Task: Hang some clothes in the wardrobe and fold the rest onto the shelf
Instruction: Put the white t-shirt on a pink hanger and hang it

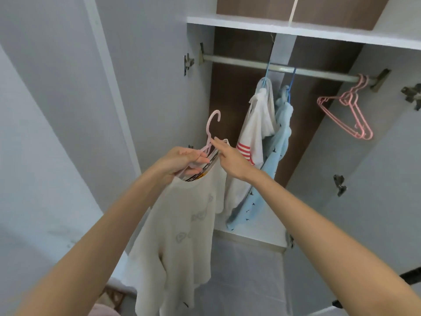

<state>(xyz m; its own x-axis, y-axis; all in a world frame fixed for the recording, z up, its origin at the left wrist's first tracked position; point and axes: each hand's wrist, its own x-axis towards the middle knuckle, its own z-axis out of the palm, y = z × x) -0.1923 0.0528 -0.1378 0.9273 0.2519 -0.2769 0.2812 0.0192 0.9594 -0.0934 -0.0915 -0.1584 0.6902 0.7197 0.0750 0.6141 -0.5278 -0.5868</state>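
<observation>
Left hand (182, 160) grips a pink hanger (213, 124) bearing a white shirt (182, 224), right hand (230, 158) pinches its collar, wardrobe rail (239, 61) up and right

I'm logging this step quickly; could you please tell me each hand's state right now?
Left hand: grips the pink hanger at the collar of the white shirt.
Right hand: fingers at the collar; grip cannot be told.
</observation>
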